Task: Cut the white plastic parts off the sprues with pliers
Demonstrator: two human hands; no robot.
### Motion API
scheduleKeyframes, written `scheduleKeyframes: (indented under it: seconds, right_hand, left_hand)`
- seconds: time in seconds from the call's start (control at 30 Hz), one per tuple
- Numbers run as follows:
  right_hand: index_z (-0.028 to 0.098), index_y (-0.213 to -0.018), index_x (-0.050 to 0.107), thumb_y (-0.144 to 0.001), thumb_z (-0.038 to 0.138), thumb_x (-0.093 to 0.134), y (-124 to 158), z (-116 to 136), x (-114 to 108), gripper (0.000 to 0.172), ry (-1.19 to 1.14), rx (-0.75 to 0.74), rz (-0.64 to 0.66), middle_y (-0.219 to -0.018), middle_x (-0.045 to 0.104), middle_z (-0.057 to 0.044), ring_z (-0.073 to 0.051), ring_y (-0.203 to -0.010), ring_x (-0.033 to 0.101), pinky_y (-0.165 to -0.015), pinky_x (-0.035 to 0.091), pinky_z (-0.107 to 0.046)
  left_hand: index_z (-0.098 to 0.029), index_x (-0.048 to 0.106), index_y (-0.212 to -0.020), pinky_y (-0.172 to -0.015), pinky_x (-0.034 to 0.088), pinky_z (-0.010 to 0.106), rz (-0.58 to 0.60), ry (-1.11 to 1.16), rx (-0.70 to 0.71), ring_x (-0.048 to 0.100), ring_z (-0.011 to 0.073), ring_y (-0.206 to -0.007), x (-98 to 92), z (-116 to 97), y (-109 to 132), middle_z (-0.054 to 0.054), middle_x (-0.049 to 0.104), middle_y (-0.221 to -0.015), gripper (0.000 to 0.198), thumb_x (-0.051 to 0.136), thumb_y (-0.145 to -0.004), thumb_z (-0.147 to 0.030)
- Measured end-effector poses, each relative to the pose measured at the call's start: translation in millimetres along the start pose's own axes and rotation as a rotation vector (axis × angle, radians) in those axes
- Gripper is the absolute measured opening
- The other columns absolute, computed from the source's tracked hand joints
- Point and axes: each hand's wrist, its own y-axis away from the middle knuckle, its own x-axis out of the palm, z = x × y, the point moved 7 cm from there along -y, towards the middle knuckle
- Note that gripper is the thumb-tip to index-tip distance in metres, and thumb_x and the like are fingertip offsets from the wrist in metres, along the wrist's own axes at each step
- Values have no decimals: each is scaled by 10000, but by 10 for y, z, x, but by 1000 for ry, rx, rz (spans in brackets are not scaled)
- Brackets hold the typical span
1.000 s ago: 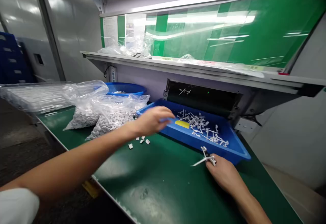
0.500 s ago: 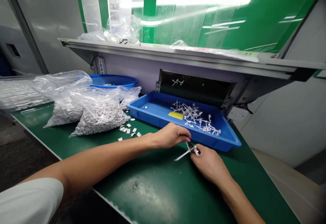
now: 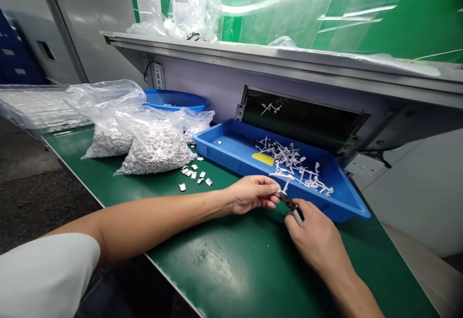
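My left hand (image 3: 253, 193) pinches a small white plastic sprue (image 3: 287, 183) between thumb and fingers. Wrapped around a pair of side cutters (image 3: 288, 202) is my right hand (image 3: 318, 233). The cutters' dark jaws meet the lower end of the sprue, close to my left fingertips; whether the blades are closed cannot be made out. Both hands are over the green table, just in front of a blue tray (image 3: 224, 156). A heap of white sprues (image 3: 285, 153) lies in that tray, beside a yellow slip (image 3: 263, 159).
Several small white parts (image 3: 193, 175) lie loose on the green table (image 3: 202, 265). Clear bags filled with white parts (image 3: 155, 152) stand to their left, before a blue basket (image 3: 177, 100). A metal shelf (image 3: 253, 58) overhangs the back.
The view has shifted, so the table items sit differently in frame. My left hand has turned, and the sprue now points up and away instead of toward me. The side cutters show more clearly.
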Motion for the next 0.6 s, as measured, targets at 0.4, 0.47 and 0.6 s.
scheduleKeyframes:
  seconds: [0.4, 0.47, 0.6]
  right_hand:
    - [261, -1031, 545, -869, 317, 438, 24, 54, -24, 203, 39, 12, -70, -960, 609, -9, -213, -885, 555, -700, 402, -323]
    - [257, -1017, 542, -871, 315, 435, 29, 67, -42, 190, 75, -5, -97, -950, 607, -17, -220, -881, 550, -691, 397, -328]
    - [243, -988, 542, -873, 295, 431, 39, 80, -54, 168, 120, -52, -124, -905, 601, -30, -224, -849, 548, -673, 389, -333]
  left_hand:
    - [-99, 638, -865, -583, 544, 152, -17, 234, -95, 613, 64, -602, 100, 94, 80, 38, 637, -763, 60, 681, -843, -135]
    - [-104, 630, -844, -575, 528, 141, -34, 265, -111, 597, 55, -584, 113, 105, 88, 28, 630, -746, 50, 677, -843, -121]
    - [-107, 622, -823, -542, 496, 128, -67, 308, -113, 574, 45, -567, 105, 112, 91, 27, 623, -743, 61, 663, -857, -137]
